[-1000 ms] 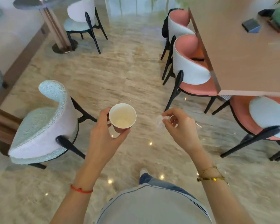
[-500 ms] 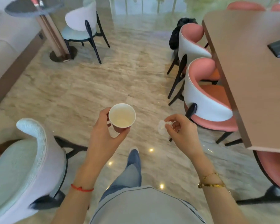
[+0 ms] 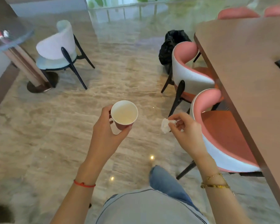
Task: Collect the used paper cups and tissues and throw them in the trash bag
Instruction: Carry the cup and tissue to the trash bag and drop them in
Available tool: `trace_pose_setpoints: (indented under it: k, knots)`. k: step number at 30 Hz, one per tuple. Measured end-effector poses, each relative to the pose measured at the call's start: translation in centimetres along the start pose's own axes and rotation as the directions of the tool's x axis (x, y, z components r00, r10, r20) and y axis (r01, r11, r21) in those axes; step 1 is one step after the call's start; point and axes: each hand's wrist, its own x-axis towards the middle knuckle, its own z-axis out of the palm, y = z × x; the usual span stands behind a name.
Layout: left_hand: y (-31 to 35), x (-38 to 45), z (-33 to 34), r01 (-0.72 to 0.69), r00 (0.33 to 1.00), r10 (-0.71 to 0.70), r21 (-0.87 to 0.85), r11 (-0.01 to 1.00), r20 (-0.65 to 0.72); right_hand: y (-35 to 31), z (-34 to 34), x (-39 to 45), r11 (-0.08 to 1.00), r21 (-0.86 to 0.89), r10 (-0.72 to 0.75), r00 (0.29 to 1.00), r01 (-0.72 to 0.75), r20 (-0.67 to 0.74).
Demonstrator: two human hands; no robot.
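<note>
Between the thumb and curled fingers of the left hand [image 3: 107, 131] sits a paper cup [image 3: 124, 114], upright, mouth up, gripped round its lower wall. It looks empty or nearly so, so it should be very light; its thin wall would buckle under a hard squeeze, and the stiffer rim or base is the safer place to hold. A light wrap low on the wall, as now, seems enough.

The right hand [image 3: 186, 131] pinches a crumpled tissue [image 3: 166, 126] at its fingertips, the wad hanging just left of the fingers. It is soft and near weightless, will crush to any shape, and could drift if let go high; a pinch anywhere on it will do.

Ahead and to the right, a black trash bag [image 3: 171, 46] stands on the floor behind the far pink chair [image 3: 189, 73], well apart from both hands. Beside the right hand is a nearer pink chair [image 3: 217, 126], tucked against a brown table [image 3: 249, 70].
</note>
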Motion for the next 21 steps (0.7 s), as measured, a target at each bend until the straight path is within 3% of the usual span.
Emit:
trace_pose_setpoints:
  k: [6,21]
  knots:
    - [-2.3,15.0,6.2,-0.011,1.0,0.012,-0.025,1.0,0.024,4.5,0.9,14.9,1.0,0.0,0.022,0.998,-0.022,-0.059]
    - [-4.0,48.9,16.8,0.001,0.999,-0.002,-0.017,1.0,-0.046,11.3,1.3,52.5,0.999,-0.009,-0.035,0.999,0.035,0.019]
